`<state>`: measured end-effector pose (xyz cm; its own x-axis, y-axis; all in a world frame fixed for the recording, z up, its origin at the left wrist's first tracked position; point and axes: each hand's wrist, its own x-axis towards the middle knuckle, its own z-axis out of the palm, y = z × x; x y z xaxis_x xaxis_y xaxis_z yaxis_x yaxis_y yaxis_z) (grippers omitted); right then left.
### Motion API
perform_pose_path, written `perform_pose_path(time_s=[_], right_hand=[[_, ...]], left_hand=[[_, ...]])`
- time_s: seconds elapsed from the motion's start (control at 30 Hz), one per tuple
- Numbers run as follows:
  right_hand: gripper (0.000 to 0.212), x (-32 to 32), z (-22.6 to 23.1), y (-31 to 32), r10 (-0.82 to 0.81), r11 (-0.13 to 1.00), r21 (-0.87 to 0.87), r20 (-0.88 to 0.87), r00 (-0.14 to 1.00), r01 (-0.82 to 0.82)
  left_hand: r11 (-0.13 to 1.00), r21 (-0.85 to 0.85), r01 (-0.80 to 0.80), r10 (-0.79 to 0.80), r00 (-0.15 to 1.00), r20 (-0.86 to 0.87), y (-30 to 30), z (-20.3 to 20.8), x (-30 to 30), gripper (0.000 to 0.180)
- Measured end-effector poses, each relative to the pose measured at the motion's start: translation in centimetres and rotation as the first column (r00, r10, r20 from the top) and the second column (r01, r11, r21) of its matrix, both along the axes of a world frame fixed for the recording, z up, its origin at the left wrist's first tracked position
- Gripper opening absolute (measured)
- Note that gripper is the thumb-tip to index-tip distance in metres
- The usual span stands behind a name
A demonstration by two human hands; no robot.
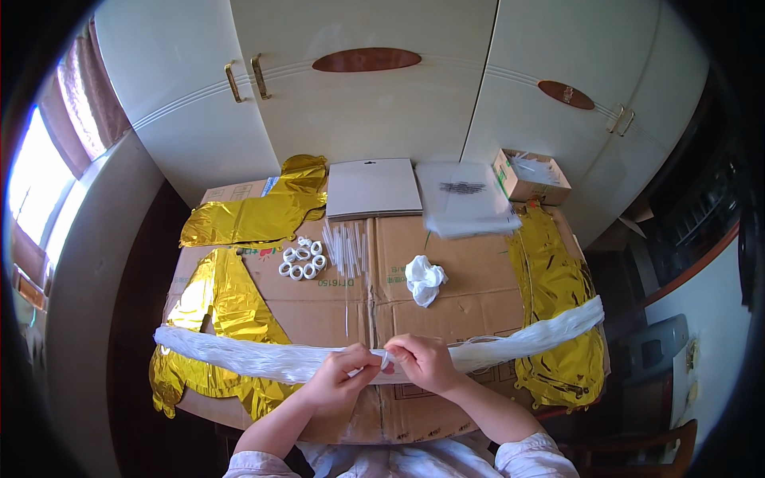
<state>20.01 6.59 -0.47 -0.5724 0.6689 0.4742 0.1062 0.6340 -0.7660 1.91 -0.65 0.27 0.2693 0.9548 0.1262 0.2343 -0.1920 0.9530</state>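
White strand bundle (pixel 239 354) is laid in a shallow arc across the near part of the cardboard-covered counter (pixel 462 319), its middle partly hidden by the hands. At mid-bundle a small white strip (pixel 387 360) is held between left hand (pixel 343 372) and right hand (pixel 425 364). Left grip: thumb and fingertips clamped on the strip. Right grip: same, from the other side. Whether the strip is joined to the bundle can't be told; it's mostly covered by fingers.

Bundle's left end is laid over a flat gold foil balloon (pixel 227 291), right end over a second gold foil sheet (pixel 554 271). Beyond the hands, a crumpled white wad (pixel 425 279) is set right of the cardboard seam. Left of the seam: clear straws (pixel 344 248), with white rings (pixel 309 272) grouped just beside them. Along the far edge, left to right, are placed: folded gold foil (pixel 255 219), pale board stack (pixel 373 189), clear plastic sleeves (pixel 466 211), open carton (pixel 532 190) filled with clear pieces. Counter is backed by cream cabinet doors (pixel 366 111).
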Motion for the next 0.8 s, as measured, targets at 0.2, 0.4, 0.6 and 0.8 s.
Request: perform_pose_path(time_s=[0.2,0.4,0.6,0.8], right_hand=[[0.005,-0.4,-0.7,-0.8,0.094,0.979,0.172,0.114,0.989,-0.113],[0.002,-0.1,0.3,-0.4,-0.031,0.993,0.112,-0.032,0.999,0.034],[0.005,-0.9,-0.6,-0.8,-0.006,0.997,0.079,0.079,0.997,0.0],[0.006,-0.7,-0.8,-1.3,0.023,0.966,0.256,0.078,0.997,-0.043]], left_hand=[[0.976,-0.179,-0.127,0.203,0.832,0.517,-0.2,-0.5,0.2,0.018],[0.987,-0.131,-0.088,0.104,0.987,0.123,0.1,-1.4,-0.8,0.017],[0.95,-0.239,0.199,0.056,0.645,0.762,-0.1,-2.6,-1.4,0.022],[0.956,-0.291,-0.047,0.184,0.867,0.464,0.5,-0.9,-0.4,0.033]])
